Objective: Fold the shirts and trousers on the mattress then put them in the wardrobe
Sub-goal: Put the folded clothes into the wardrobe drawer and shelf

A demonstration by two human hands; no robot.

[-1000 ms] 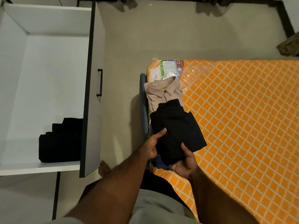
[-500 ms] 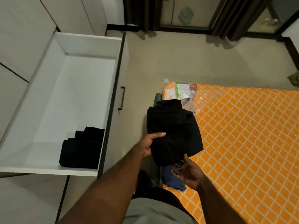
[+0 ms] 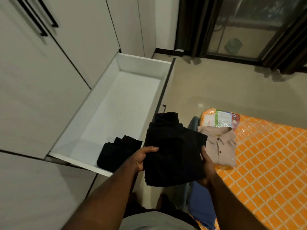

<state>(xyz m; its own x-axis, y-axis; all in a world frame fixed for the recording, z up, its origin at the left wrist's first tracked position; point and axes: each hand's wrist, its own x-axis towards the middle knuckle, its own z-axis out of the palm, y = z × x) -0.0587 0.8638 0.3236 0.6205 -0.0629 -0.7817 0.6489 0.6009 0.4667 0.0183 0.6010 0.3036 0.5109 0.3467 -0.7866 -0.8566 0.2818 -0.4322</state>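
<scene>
Head view: the pulled-out white wardrobe drawer [image 3: 124,105] holds one pile of folded black clothes [image 3: 118,151] at its near end. The left hand [image 3: 142,159] and the right hand [image 3: 206,161], fingers clasped, hold a folded black garment [image 3: 174,153] in the air between the drawer and the orange diamond-patterned mattress [image 3: 265,155], where a folded beige button shirt [image 3: 221,146] lies.

Folded black garment [image 3: 172,155] between left hand [image 3: 141,159] and right hand [image 3: 207,162], beside open wardrobe drawer [image 3: 142,64]

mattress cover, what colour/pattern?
Orange with a white diamond lattice, under clear plastic wrap; the mattress shows best in the head view, the only one.
</scene>
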